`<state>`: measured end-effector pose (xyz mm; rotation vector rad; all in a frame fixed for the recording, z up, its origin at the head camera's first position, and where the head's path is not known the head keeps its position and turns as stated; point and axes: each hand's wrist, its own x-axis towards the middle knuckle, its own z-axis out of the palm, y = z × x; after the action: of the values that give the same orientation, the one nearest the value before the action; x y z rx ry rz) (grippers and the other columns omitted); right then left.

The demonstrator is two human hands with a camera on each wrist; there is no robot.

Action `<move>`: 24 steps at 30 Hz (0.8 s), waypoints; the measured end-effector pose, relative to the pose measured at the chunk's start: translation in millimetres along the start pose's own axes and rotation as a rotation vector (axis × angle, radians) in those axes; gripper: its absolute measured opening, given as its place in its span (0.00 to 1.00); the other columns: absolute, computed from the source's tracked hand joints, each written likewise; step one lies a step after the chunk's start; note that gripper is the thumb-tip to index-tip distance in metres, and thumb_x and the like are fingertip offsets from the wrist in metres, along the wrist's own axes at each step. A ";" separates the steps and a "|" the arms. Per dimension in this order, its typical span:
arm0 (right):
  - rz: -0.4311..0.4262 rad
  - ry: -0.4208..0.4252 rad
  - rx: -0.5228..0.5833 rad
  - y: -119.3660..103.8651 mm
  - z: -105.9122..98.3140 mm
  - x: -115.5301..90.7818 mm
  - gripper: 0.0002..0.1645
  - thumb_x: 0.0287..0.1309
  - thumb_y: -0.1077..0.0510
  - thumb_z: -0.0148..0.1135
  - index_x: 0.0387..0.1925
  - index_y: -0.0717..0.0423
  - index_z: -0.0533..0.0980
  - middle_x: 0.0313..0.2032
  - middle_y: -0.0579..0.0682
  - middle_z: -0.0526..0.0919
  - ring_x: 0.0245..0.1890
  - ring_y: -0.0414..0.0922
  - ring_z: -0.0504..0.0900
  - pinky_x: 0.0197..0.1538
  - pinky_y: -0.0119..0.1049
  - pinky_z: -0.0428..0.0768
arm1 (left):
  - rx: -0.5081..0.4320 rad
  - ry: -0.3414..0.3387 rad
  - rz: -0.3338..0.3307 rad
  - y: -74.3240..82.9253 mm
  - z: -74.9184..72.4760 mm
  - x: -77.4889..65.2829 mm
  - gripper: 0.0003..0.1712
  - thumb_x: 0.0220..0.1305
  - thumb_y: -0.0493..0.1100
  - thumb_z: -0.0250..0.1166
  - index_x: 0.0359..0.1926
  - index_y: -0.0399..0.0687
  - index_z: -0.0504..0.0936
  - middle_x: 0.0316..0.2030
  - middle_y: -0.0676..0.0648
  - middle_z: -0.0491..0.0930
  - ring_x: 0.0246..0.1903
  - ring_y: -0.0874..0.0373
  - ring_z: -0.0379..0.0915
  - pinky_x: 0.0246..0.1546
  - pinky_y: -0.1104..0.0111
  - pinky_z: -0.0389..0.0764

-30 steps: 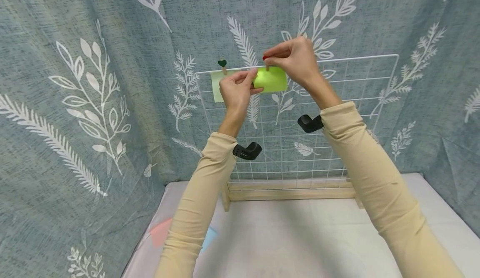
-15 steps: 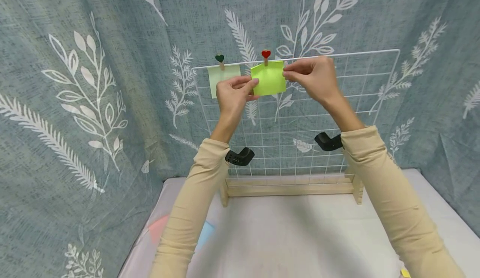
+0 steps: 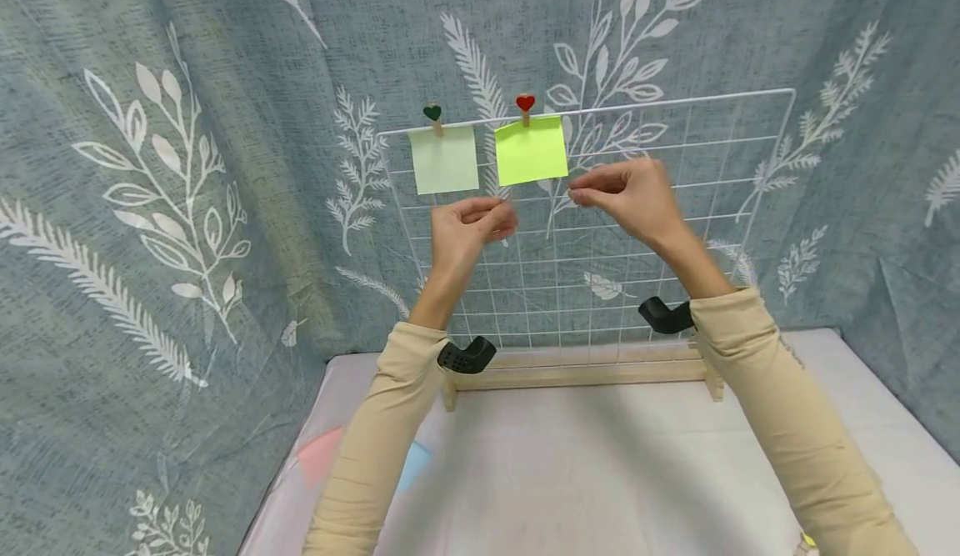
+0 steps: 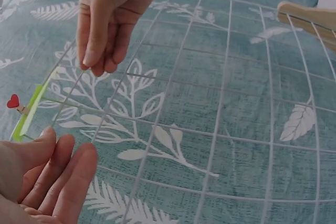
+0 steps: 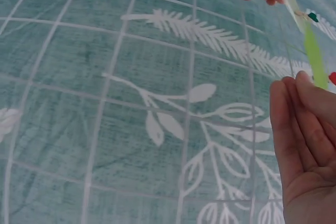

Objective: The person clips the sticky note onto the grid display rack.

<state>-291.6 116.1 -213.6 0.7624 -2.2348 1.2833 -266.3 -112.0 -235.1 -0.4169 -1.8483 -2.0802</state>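
A bright green sticky note (image 3: 532, 152) hangs from the top wire of the white wire grid (image 3: 637, 106), clipped by a small wooden clothespin with a red heart (image 3: 526, 103). To its left hangs a pale green sticky note (image 3: 444, 162) under a clothespin with a dark green heart (image 3: 432, 112). My left hand (image 3: 471, 229) is just below the two notes, fingers loosely bent and holding nothing. My right hand (image 3: 626, 196), thumb and fingertips close together, is off the bright note's lower right corner. In the left wrist view, nothing shows between the fingers (image 4: 73, 182).
The grid stands in a wooden base (image 3: 585, 375) on a white table (image 3: 570, 473). Pink paper (image 3: 318, 456) and blue paper (image 3: 414, 466) lie at the left, partly behind my left sleeve. A leaf-patterned curtain (image 3: 240, 56) hangs behind. Something small and yellow (image 3: 807, 539) peeks out by my right sleeve.
My right hand has let go of the red-heart clothespin, touched the bright note's right edge, then moved down off it. My left hand has released the note's left edge and dropped lower.
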 end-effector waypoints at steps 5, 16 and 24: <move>-0.010 -0.041 -0.025 8.1 0.4 -16.4 0.08 0.59 0.62 0.69 0.38 0.64 0.86 0.35 0.59 0.88 0.29 0.32 0.85 0.33 0.19 0.81 | 0.031 -0.019 -0.012 -6.7 -5.9 -11.9 0.12 0.62 0.33 0.69 0.42 0.24 0.83 0.26 0.47 0.86 0.28 0.59 0.85 0.40 0.61 0.89; 0.068 -0.158 -0.096 48.1 -3.3 -66.2 0.10 0.60 0.62 0.68 0.40 0.65 0.86 0.36 0.60 0.87 0.32 0.53 0.87 0.32 0.22 0.82 | 0.087 -0.021 -0.168 -45.2 -30.5 -42.9 0.12 0.62 0.33 0.68 0.42 0.25 0.83 0.29 0.42 0.87 0.28 0.59 0.85 0.40 0.63 0.89; 0.156 -0.171 -0.126 72.3 -20.1 -107.7 0.11 0.61 0.60 0.67 0.40 0.64 0.86 0.37 0.60 0.87 0.30 0.39 0.85 0.33 0.25 0.83 | 0.107 -0.026 -0.260 -68.6 -53.9 -65.6 0.15 0.64 0.33 0.67 0.45 0.22 0.81 0.30 0.43 0.87 0.29 0.58 0.85 0.41 0.63 0.88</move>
<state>-256.7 189.3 -316.8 0.6848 -2.5291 1.1719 -236.5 -155.0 -330.9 -0.1847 -2.1158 -2.1311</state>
